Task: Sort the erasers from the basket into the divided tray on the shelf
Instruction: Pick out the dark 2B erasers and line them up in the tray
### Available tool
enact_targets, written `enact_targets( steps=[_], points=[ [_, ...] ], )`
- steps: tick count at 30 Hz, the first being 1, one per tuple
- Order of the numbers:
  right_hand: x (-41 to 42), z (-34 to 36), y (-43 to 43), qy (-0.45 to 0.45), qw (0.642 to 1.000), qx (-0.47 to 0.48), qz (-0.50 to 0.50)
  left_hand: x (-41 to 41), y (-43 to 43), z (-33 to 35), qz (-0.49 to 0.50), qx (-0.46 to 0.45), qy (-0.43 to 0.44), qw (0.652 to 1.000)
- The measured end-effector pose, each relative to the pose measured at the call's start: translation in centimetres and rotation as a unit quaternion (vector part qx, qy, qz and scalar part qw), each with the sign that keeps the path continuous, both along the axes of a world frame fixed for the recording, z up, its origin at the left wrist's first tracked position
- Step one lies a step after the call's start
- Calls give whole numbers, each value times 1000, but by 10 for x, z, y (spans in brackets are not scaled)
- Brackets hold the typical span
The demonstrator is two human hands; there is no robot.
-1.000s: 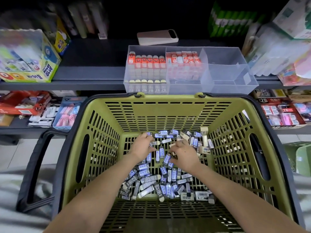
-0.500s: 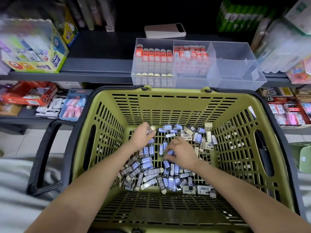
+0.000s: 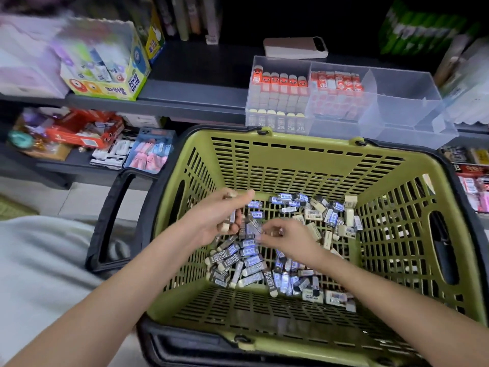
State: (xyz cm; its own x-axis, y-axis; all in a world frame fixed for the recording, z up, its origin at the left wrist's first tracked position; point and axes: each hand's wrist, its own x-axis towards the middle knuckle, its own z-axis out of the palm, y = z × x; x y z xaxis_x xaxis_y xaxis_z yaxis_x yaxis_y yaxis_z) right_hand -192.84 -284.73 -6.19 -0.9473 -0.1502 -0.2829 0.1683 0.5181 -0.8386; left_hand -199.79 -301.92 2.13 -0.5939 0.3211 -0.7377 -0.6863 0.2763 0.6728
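At ten o'clock over the basket (image 3: 291,165), erasers (image 3: 232,218) – "2B" printed – are clutched in the curled left hand (image 3: 211,221); the right hand's (image 3: 291,241) grip cannot be told.

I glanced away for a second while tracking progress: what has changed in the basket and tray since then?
The left hand has lifted off the pile, gripping a few erasers. The right hand slid left toward it; its grip is blurred. The basket and tray look unchanged, nothing new in the tray.

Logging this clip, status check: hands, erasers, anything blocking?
Left hand grips several erasers above the basket pile. Right hand curled at pile, grip blurred. Right compartments of divided tray unfilled; nothing between basket and tray.
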Motion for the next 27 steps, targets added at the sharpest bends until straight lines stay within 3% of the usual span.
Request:
enact_targets(
  steps=[2, 7, 8, 10, 12, 14, 18, 27],
  points=[
    [-4, 27, -13, -23, 988, -141, -56, 13, -2, 4, -33, -11, 52, 998],
    [1, 38, -25, -9, 981, -195, -14, 21, 0, 0, 52, 37, 110, 992],
    [4, 31, -20, -4, 987, -159, 13, 17, -2, -1, 79, 33, 101, 991],
    [10, 7, -5, 33, 986, 40, 156, 8, -10, 1, 137, 48, 37, 989],
    [17, -22, 9, 59, 908, 239, 340, 1, -16, 3, 156, 107, -22, 982],
    [22, -44, 15, 58, 844, 323, 425, -2, -19, 3, 158, 150, -46, 975],
    [17, -63, 12, 92, 819, 351, 446, -4, -19, 3, 175, 192, -49, 964],
    [16, -71, 3, 108, 835, 328, 428, -9, -17, 1, 173, 203, -8, 964]
  ],
)
